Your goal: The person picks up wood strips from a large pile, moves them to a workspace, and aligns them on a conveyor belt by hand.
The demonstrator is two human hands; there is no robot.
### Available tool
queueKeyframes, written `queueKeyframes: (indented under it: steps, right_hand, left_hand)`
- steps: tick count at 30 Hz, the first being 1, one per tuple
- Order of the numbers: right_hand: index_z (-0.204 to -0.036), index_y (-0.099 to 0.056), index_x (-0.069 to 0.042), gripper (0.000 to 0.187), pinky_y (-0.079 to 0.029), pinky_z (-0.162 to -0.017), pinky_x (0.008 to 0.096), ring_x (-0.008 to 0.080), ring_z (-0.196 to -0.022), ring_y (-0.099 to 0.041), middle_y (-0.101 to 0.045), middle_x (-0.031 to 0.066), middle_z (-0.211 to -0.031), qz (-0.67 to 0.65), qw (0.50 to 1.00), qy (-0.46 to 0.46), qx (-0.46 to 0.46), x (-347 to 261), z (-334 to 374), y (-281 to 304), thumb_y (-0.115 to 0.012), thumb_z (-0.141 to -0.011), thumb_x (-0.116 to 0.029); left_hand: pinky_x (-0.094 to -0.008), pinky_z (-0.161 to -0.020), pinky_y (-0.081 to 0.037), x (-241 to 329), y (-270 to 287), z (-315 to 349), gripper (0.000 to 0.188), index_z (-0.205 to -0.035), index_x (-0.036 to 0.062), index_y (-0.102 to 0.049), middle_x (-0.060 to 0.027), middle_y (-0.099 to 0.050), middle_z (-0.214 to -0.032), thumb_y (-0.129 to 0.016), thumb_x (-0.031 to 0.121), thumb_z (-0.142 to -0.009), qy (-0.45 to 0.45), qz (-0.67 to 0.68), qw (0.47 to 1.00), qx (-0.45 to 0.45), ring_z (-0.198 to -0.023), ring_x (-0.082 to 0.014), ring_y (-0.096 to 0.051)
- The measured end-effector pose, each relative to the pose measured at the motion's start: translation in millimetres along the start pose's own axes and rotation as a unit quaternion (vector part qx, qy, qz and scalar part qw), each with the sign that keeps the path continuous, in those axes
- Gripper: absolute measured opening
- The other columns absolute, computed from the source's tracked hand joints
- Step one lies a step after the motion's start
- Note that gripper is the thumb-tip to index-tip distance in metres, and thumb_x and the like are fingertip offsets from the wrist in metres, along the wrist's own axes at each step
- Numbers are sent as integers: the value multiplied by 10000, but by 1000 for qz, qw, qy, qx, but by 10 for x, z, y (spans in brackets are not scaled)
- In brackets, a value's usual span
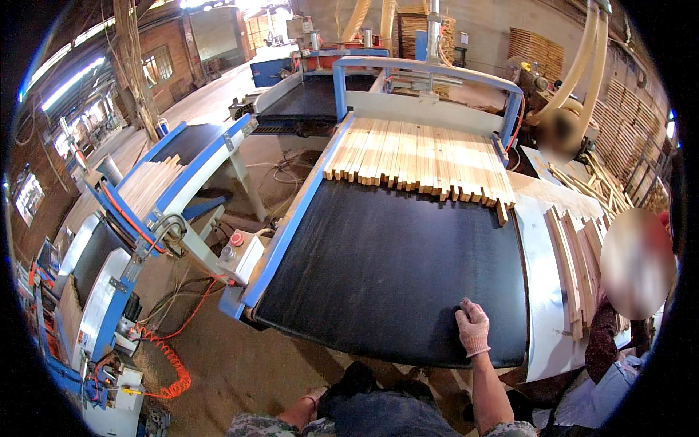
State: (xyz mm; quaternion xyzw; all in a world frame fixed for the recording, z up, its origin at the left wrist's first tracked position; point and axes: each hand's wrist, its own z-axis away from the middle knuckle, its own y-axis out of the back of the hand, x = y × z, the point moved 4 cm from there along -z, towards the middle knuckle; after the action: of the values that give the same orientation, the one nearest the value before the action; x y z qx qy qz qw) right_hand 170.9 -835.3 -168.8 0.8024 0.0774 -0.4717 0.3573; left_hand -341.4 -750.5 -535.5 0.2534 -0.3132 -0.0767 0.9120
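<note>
My right hand (473,328), in a pale knit glove, is over the near right part of a wide black conveyor belt (378,269). Its fingers are loosely bent and a little apart, with nothing seen in them. Whether the glove touches the belt is hard to tell. Close to my body, low in the view, is my left hand (314,395); its fingers are hidden. Farther up the belt lies a row of light wooden strips (415,156), side by side, their near ends uneven. One strip (502,213) juts out toward me at the row's right end.
Loose wooden boards (571,269) lie on a pale side table (542,320) at the right, beside another person (604,335). A blue frame (429,65) spans the belt. At left stand a control box (244,255) with a red button, a coiled orange hose (171,364) and narrower conveyors (193,142).
</note>
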Motion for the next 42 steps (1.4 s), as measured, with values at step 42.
queueKeyframes:
  steps: [42]
  right_hand:
    - [-1303,-719,-84,392,-575,-931,436,329,-1077,-709,-736,126,-1172,115,993,2,24,-336,57,-51,-711,-963,-279]
  left_hand:
    - [-423,-1043,-560,3283,2388,1602,622,-1241,-89,-731,-214,-760,-1222,-576,487,-1067,-278,407,869,-44,-1133,-300,-733]
